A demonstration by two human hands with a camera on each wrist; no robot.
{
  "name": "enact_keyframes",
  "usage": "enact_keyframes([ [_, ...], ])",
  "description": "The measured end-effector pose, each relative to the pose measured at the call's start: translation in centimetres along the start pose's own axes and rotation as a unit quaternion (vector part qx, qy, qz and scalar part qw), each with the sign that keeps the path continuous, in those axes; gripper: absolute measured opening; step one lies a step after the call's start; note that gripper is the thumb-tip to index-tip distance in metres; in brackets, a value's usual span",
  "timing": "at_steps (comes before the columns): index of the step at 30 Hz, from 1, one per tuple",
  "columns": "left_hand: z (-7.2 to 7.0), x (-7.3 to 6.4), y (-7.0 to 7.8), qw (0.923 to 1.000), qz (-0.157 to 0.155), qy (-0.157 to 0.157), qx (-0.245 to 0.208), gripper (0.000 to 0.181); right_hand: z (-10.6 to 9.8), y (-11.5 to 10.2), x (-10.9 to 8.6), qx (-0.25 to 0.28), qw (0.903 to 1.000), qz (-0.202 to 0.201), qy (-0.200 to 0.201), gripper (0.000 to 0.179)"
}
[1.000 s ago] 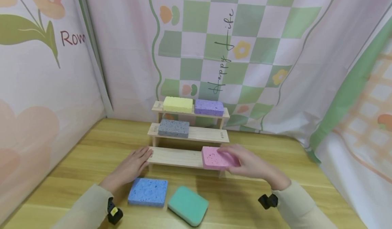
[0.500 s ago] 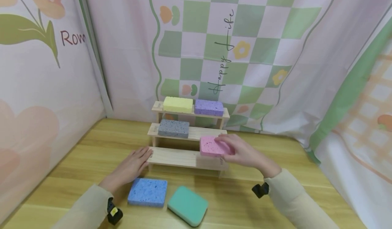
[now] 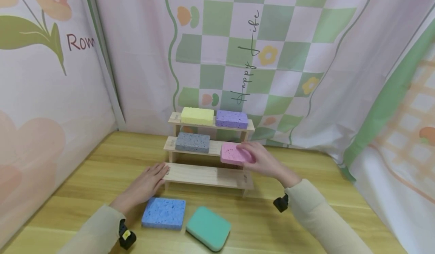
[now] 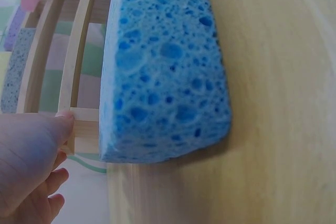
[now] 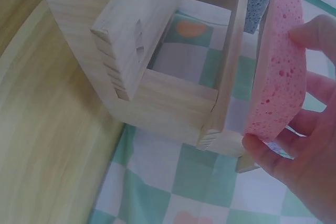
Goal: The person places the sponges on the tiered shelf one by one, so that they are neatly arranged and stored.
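My right hand grips a pink sponge by its right side, thumb and fingers at its edges in the right wrist view. The sponge overlaps the right part of the middle step of a three-step wooden rack. My left hand rests at the left end of the lowest step, with a fingertip right at its corner in the left wrist view. To the left of the pink sponge, a grey speckled sponge sits on the middle step. A yellow sponge and a purple sponge lie on the top step.
In front of the rack, a blue sponge and a green sponge lie on the wooden table. The blue one is close below my left wrist. A checked curtain hangs behind the rack.
My right hand has lifted the pink sponge off the right end of the lowest step and moved it up and back to the middle step. My left hand stays put.
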State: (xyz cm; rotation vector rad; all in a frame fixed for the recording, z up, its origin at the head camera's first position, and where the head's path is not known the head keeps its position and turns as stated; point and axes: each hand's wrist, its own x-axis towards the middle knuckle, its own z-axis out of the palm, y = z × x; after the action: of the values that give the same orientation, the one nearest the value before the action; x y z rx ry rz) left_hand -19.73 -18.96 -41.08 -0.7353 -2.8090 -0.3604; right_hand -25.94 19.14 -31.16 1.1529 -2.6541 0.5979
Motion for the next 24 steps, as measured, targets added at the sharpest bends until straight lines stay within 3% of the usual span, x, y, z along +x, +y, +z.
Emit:
enact_keyframes([
  [10, -0.1, 0.0, 0.1, 1.0, -0.002, -0.004, -0.002, 0.048, 0.6, 0.1, 1.3, 0.01, 0.9979, 0.059, -0.025, 0.057],
  [24, 0.1, -0.1, 0.0, 1.0, 0.001, 0.005, 0.003, 0.047, 1.4, 0.6, 3.0, -0.007, 0.9975, 0.06, -0.035, 0.056],
])
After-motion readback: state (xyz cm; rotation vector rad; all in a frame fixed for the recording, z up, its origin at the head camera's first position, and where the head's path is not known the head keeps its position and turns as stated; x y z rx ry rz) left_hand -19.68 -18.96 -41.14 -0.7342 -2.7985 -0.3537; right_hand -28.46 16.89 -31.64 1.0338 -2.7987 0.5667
